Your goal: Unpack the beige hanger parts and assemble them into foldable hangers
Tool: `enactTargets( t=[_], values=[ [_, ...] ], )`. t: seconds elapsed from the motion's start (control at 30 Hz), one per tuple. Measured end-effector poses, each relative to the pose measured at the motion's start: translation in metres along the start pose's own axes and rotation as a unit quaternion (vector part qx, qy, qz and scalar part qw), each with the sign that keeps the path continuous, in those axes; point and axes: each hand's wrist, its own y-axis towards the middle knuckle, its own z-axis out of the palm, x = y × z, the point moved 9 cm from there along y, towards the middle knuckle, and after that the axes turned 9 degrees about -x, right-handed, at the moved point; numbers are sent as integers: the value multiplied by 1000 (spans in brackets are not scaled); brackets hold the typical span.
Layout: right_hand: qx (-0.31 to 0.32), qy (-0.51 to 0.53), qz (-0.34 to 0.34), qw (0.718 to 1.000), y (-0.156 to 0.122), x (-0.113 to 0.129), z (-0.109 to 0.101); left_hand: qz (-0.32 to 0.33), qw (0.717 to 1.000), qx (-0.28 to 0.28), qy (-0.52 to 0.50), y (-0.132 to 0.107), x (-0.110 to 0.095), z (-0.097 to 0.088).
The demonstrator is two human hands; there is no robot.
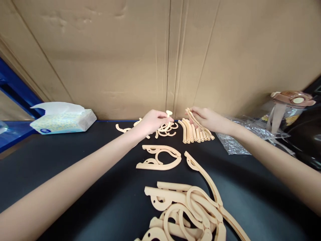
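My left hand is closed, pinching a small cream plastic hook above a loose pile of curved hook pieces. In my right hand is a beige plastic hanger arm, held slanting over a row of similar arms. Nearer to me lies one folded hanger with its hook tucked between its arms. A heap of folded hangers fills the front middle, and a spread hanger lies along its right side.
A tissue pack stands at the back left by a blue metal frame. At the right are clear plastic bags and a strapped bottle with a brown lid. Cardboard walls off the back of the black table.
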Motion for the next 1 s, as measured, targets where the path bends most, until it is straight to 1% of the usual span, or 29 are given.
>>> enactTargets(
  t=[0.03, 0.1, 0.17, 0.23, 0.3, 0.37, 0.4, 0.43, 0.47, 0.5, 0.53, 0.57, 0.6, 0.63, 0.7, 0.8, 0.9, 0.93, 1.0],
  values=[
    [-2, 68, 21, 997, 1, -2, -2, -3, 1000, -19, 4, 8, 5, -4],
    [-5, 184, 64, 981, 3, -4, -2, -13, 999, -36, 7, 22, 17, -4],
    [-11, 279, 107, 954, 2, -8, 0, -22, 999, -43, 11, 31, 28, 1],
    [-26, 345, 145, 927, 1, -14, 1, -28, 998, -57, 19, 34, 36, 5],
    [-47, 384, 165, 907, 1, -19, 1, -20, 997, -75, 23, 31, 36, 6],
    [-66, 406, 168, 896, 1, -21, 0, 2, 996, -91, 22, 25, 25, 4],
    [-78, 415, 166, 891, 1, -20, -1, 12, 996, -86, 12, 20, 19, 4],
    [-91, 422, 161, 888, 0, -19, -2, 9, 998, -66, -11, 15, 13, 7],
    [-107, 427, 151, 885, 0, -16, -4, -6, 998, -30, -49, 10, 10, 13],
    [-125, 429, 136, 884, -1, -12, -7, -44, 992, 33, -110, 2, 9, 24],
    [-142, 427, 115, 886, -1, -8, -11, -89, 977, 96, -169, -8, 8, 35],
    [-158, 422, 88, 889, -2, -2, -15, -127, 956, 148, -217, -17, 7, 45],
    [-170, 412, 58, 893, -3, 3, -18, -157, 936, 180, -260, -25, 6, 51],
    [-179, 398, 31, 899, -4, 8, -21, -171, 922, 187, -294, -30, 6, 52],
    [-187, 350, -15, 918, -6, 14, -26, -174, 905, 159, -355, -30, 7, 47],
    [-202, 228, -49, 951, -8, 17, -31, -168, 894, 86, -408, -22, 18, 31],
    [-223, 50, -60, 972, -10, 22, -36, -159, 902, 27, -400, -15, 29, 17],
    [-221, -18, -65, 973, -11, 26, -35, -154, 907, 15, -391, -14, 30, 14],
    [-200, -145, -79, 966, -13, 34, -30, -142, 920, 4, -366, -16, 29, 12]
  ],
)
